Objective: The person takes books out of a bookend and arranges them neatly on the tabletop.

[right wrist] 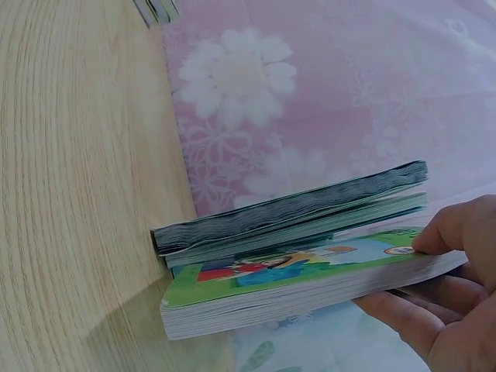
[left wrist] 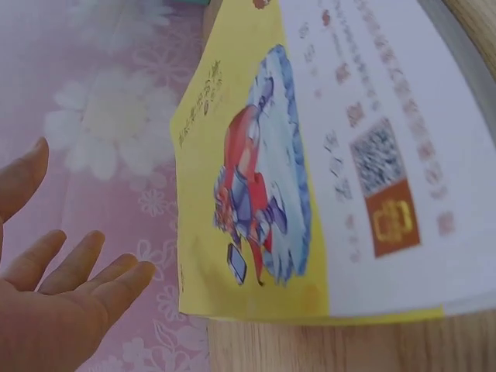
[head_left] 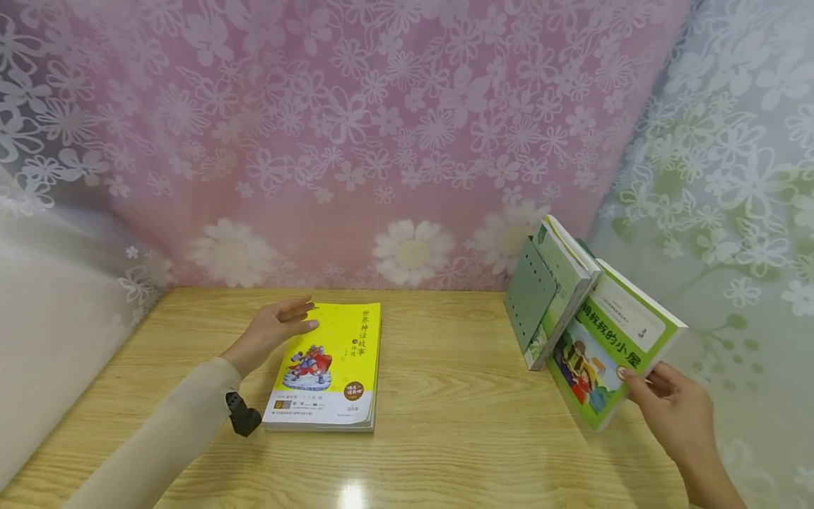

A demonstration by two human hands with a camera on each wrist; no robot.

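In the head view, my right hand (head_left: 680, 410) holds a green-bordered book (head_left: 610, 346) by its outer edge, thumb on the illustrated cover and fingers behind. The book is tilted, against the right side of a green bookend (head_left: 528, 304) where other books (head_left: 562, 276) stand. The right wrist view shows the same green book (right wrist: 287, 287) pinched by the right hand (right wrist: 457, 294), page edges showing. On the left, my left hand (head_left: 273, 332) hovers at the upper left of a thick yellow book (head_left: 343, 353) lying flat. In the left wrist view, the left hand (left wrist: 70, 302) has its fingers extended, apart from the yellow book (left wrist: 209, 194).
A wooden table (head_left: 439, 396) carries everything. Behind it hangs a pink floral curtain (head_left: 381, 141), and a pale floral one (head_left: 738, 212) borders the right side. A white sheet (head_left: 57, 318) stands along the left. The left wrist wears a black strap device (head_left: 242, 415).
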